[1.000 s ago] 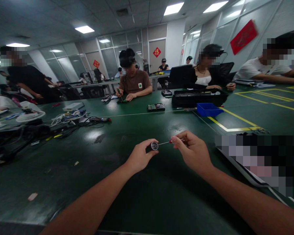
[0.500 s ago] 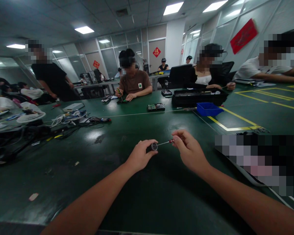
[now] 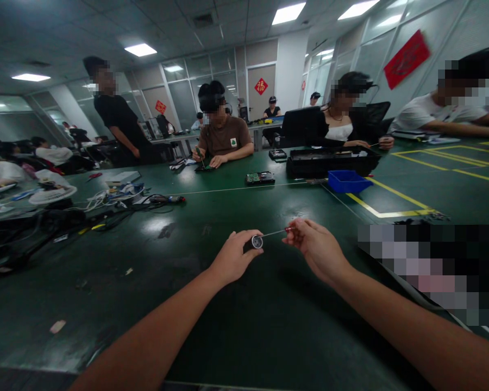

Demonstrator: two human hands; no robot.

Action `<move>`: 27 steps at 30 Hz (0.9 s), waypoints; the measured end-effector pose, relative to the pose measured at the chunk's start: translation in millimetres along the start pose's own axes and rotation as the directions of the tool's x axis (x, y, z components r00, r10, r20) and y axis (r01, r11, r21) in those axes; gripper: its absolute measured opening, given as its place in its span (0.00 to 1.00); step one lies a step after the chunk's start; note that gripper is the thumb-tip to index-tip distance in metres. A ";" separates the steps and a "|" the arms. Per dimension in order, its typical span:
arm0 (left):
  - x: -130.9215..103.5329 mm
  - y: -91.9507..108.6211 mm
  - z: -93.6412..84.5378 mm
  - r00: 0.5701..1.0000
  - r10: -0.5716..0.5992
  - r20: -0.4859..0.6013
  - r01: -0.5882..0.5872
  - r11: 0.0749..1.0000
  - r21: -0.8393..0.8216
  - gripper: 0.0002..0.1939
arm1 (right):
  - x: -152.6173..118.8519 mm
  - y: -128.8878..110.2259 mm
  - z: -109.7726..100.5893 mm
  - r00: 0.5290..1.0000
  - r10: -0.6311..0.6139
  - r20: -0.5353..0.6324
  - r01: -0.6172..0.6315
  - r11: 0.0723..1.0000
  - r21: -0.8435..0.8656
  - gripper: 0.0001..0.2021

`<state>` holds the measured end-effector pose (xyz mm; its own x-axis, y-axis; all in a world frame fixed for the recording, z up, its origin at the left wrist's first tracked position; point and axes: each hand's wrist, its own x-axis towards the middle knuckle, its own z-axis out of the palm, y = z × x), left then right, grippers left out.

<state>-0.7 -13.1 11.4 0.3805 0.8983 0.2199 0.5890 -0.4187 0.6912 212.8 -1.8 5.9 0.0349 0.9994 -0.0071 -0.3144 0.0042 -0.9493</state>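
Observation:
My left hand [image 3: 233, 259] is closed around a short black cylinder [image 3: 256, 242] with a silvery ring at its round end, which faces toward me and to the right. My right hand [image 3: 315, 247] pinches the red handle of a thin screwdriver [image 3: 288, 230]. Its metal shaft points left, and the tip meets the rim of the cylinder. Whether the tip sits in a screw is too small to tell. Both hands are held above the green table [image 3: 212, 336].
Beyond my hands lie a circuit-board device [image 3: 259, 178], a blue bin [image 3: 349, 182] and a long black tray [image 3: 332, 163]. Tangled cables [image 3: 106, 198] cover the left side. A blurred-out item [image 3: 432, 271] lies at right. Across the table a person in brown [image 3: 228, 136] works with a tool.
The fingers of my right hand have shifted around the screwdriver handle, while my left hand holds the cylinder nearly still. A standing person in black at the back left has moved right.

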 end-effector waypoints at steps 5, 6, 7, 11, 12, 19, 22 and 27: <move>-0.9 -0.5 1.4 0.999 -0.034 -0.027 0.034 0.999 0.006 0.15 | -9.5 -6.7 0.6 0.947 -0.316 0.063 0.315 0.865 -0.390 0.12; -0.8 -0.9 1.8 0.999 -0.040 -0.035 0.040 0.999 0.005 0.16 | -12.0 -8.4 1.5 0.937 -0.339 0.081 0.339 0.834 -0.436 0.12; -0.6 -1.2 2.1 0.998 -0.044 -0.039 0.044 0.999 0.006 0.16 | -14.2 -9.9 2.4 0.931 -0.352 0.099 0.356 0.809 -0.468 0.13; 0.6 -2.9 2.7 0.997 -0.068 -0.046 0.069 0.998 0.013 0.17 | -19.5 -12.6 3.6 0.916 -0.369 0.159 0.395 0.755 -0.523 0.13; 0.9 -3.6 2.9 0.996 -0.073 -0.051 0.074 0.997 0.015 0.18 | -19.9 -12.4 3.1 0.914 -0.364 0.179 0.400 0.744 -0.535 0.13; 1.2 -7.5 3.9 0.996 -0.052 -0.068 0.054 0.998 0.021 0.16 | -19.2 -8.5 1.1 0.899 -0.396 0.189 0.425 0.678 -0.600 0.13; 1.4 -6.5 3.5 0.997 -0.053 -0.060 0.055 0.998 0.034 0.16 | -19.0 -9.2 1.7 0.900 -0.395 0.185 0.417 0.658 -0.627 0.13; 1.8 -7.2 3.3 0.998 -0.039 -0.044 0.042 0.998 0.056 0.16 | -20.7 -13.7 3.7 0.924 -0.319 0.210 0.377 0.662 -0.648 0.17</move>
<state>-1.9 -9.0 4.6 0.3255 0.9190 0.2226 0.6433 -0.3878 0.6602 212.9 -22.4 20.2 -0.0670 0.9294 0.3629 0.4193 0.3562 -0.8351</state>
